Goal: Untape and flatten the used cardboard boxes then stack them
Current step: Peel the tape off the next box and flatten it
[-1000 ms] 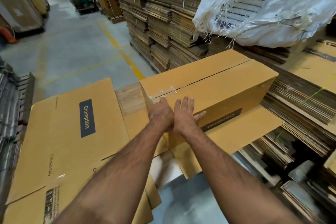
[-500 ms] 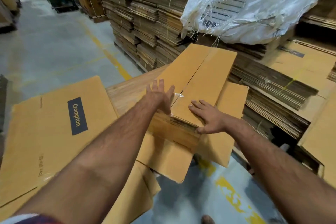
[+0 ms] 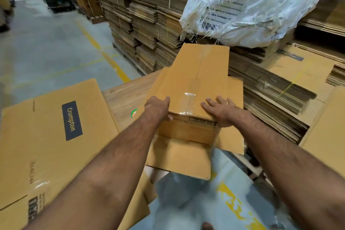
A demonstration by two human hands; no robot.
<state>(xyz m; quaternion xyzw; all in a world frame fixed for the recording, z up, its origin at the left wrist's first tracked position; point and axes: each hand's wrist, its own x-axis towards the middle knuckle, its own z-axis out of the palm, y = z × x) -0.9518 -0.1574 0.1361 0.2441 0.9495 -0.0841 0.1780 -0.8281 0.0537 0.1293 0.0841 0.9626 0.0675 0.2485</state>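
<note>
A long brown cardboard box (image 3: pixel 203 73) lies lengthwise away from me on a wooden table (image 3: pixel 127 97), its top seam covered by clear tape (image 3: pixel 190 99). The near end is open, with flaps (image 3: pixel 179 157) hanging toward me. My left hand (image 3: pixel 158 106) grips the box's near left top corner. My right hand (image 3: pixel 220 110) rests flat on the near right top edge, fingers spread. A flattened Crompton box (image 3: pixel 56 136) lies to the left.
Tall stacks of flattened cardboard (image 3: pixel 145 24) stand behind the table, and lower stacks (image 3: pixel 270 95) lie on the right. A white woven sack (image 3: pixel 252 5) covers one stack. Grey floor with yellow lines (image 3: pixel 104 56) stretches left and below me.
The box has turned from lying crosswise to pointing away from me. My hands have spread apart from the middle to the two near corners. My view has shifted right.
</note>
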